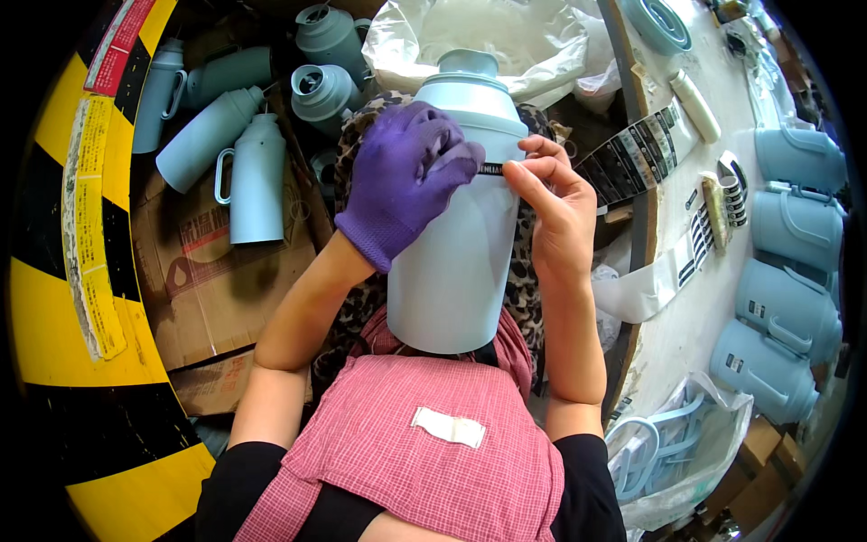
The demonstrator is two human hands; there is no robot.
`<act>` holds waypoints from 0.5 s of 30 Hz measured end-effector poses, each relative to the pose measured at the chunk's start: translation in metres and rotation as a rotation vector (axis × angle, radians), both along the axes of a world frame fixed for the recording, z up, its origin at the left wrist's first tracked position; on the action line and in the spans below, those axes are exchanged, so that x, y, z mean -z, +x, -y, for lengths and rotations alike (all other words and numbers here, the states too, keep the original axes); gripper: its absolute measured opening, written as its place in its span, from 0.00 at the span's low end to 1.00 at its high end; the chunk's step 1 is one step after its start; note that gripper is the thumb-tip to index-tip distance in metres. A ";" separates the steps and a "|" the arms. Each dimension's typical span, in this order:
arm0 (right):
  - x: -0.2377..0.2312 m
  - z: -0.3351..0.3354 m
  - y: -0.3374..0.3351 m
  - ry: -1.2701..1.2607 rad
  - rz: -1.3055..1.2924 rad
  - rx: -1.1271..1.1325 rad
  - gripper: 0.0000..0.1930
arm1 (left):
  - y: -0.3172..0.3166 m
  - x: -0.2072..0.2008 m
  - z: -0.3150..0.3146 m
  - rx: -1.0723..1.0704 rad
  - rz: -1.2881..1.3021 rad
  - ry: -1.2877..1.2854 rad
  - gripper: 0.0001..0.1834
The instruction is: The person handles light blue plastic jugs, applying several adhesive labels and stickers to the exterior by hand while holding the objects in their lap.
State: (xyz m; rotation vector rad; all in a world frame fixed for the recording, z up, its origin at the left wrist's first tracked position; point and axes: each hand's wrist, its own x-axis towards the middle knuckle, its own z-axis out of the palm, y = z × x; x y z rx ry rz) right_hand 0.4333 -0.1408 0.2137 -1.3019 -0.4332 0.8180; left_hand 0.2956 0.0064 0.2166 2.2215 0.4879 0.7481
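A light-blue vacuum flask body (452, 271) stands on my lap, its narrow neck at the far end and no handle showing on it. Across its upper front lies a small black label (490, 169) with pale lettering. My left hand (406, 176), in a purple knitted glove, rests against the flask with curled fingers, thumb and fingertip pinched at the label's left end. Bare, my right hand (560, 203) pinches the label's right end between thumb and forefinger. The gloved fingers cover part of the flask's left side.
Several blue-green flasks (257, 181) lie and stand on cardboard (217, 298) at left, beside a yellow-and-black striped surface (90, 434). A white plastic bag (397, 45) is beyond the flask. The right-hand table (668, 348) bears label sheets (632, 154) and labelled flasks (768, 370); a bag holds loose handles (664, 443).
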 end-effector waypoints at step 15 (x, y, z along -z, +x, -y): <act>0.025 -0.026 0.002 -0.124 0.247 0.098 0.10 | 0.017 0.010 -0.004 -0.340 -0.266 0.679 0.14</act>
